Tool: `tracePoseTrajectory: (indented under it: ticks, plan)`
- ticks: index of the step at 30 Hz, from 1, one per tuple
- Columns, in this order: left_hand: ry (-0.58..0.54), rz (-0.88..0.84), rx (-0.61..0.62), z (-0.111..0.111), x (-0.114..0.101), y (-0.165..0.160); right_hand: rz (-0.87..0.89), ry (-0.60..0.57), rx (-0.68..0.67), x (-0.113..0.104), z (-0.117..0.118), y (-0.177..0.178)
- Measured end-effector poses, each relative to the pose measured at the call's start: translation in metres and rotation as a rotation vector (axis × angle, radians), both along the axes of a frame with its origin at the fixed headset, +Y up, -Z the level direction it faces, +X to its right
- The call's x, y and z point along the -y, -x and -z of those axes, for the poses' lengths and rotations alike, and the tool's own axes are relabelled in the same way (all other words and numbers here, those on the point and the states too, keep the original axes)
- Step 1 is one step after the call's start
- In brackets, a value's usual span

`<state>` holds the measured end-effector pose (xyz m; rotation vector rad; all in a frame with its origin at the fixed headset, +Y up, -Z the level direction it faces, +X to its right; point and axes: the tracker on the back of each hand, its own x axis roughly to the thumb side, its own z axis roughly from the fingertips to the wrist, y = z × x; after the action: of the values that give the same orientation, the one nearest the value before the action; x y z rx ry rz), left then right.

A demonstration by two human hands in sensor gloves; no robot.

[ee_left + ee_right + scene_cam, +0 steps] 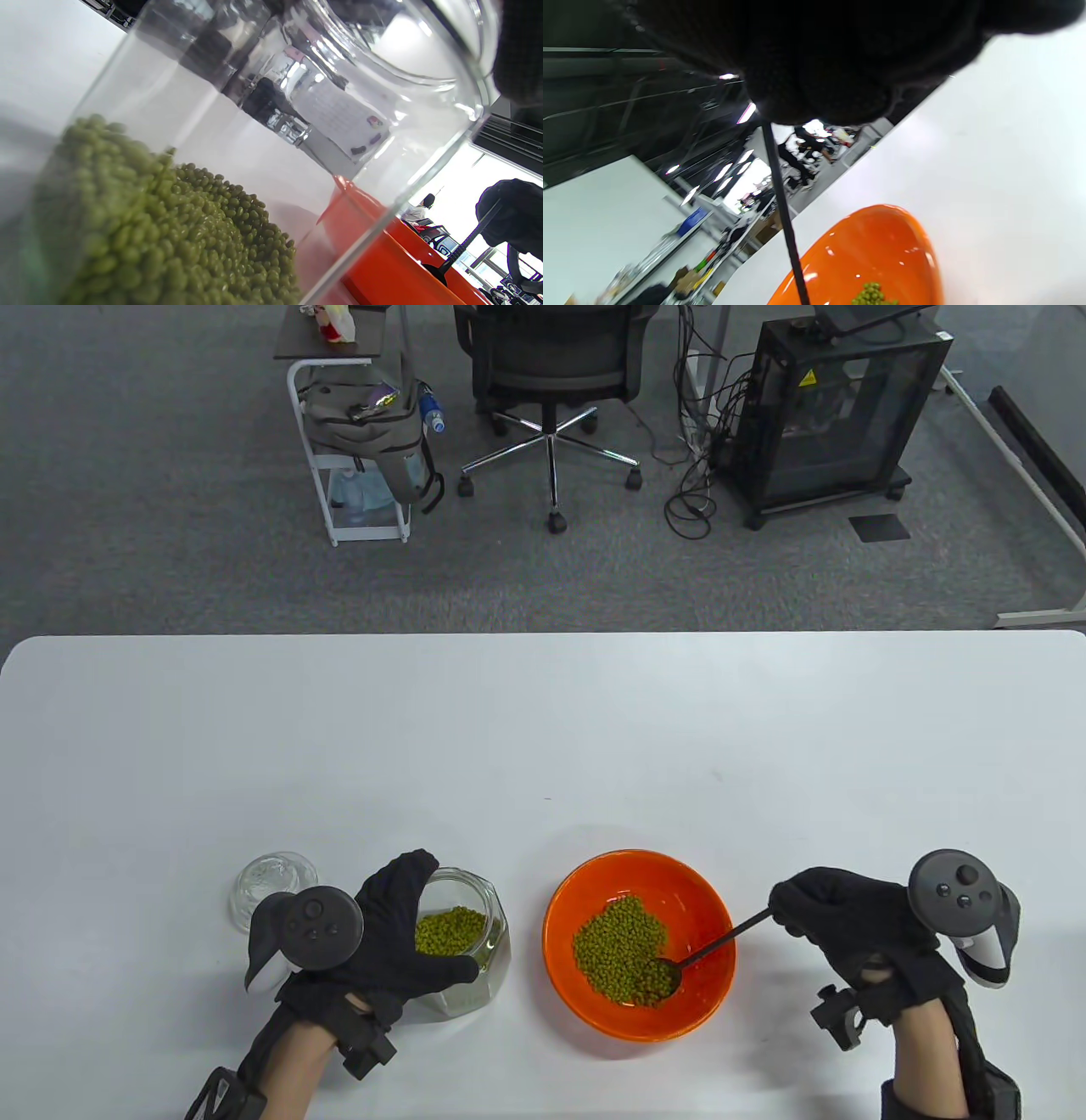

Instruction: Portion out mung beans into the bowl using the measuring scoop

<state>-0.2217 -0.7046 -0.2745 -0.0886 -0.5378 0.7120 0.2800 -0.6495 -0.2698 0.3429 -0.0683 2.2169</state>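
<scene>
Table view gives us one orange bowl, one glass jar gripped by our left hand, one lid; our right hand pinches one scoop, its head half buried in beans.

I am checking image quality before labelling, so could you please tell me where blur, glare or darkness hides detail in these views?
Table view: sharp and evenly lit. Left wrist view: the nearest mung beans blur, and reflections streak the glass jar. Right wrist view: the right hand is a dark, featureless mass across the top; the orange bowl shows small glare spots.
</scene>
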Motion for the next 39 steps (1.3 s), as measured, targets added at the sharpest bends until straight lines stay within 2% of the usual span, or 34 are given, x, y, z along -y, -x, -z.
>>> tracePoseTrajectory:
  ticks: [5,10,11,23,29,35,39]
  plan:
    - [0.0,-0.002,0.0,0.0,0.0,0.0,-0.11,-0.175,-0.106,-0.02,-0.017,0.024]
    - [0.0,-0.005,-0.001,0.0,0.0,0.0,-0.274,-0.276,-0.12,-0.036,-0.038,0.044]
    - [0.0,-0.007,-0.001,0.0,0.0,0.0,-0.319,-0.325,-0.109,-0.042,-0.043,0.051]
    - [0.001,-0.005,0.001,0.0,0.0,0.0,-0.466,-0.492,-0.101,-0.064,-0.073,0.075]
    - [0.001,-0.005,0.002,0.0,0.0,0.0,-0.441,-0.51,-0.084,-0.066,-0.072,0.071]
    - [0.0,-0.004,0.003,0.0,0.0,0.0,-0.395,-0.472,-0.069,-0.061,-0.062,0.062]
    - [0.0,-0.004,0.003,0.0,0.0,0.0,-0.266,-0.433,-0.028,-0.055,-0.05,0.048]
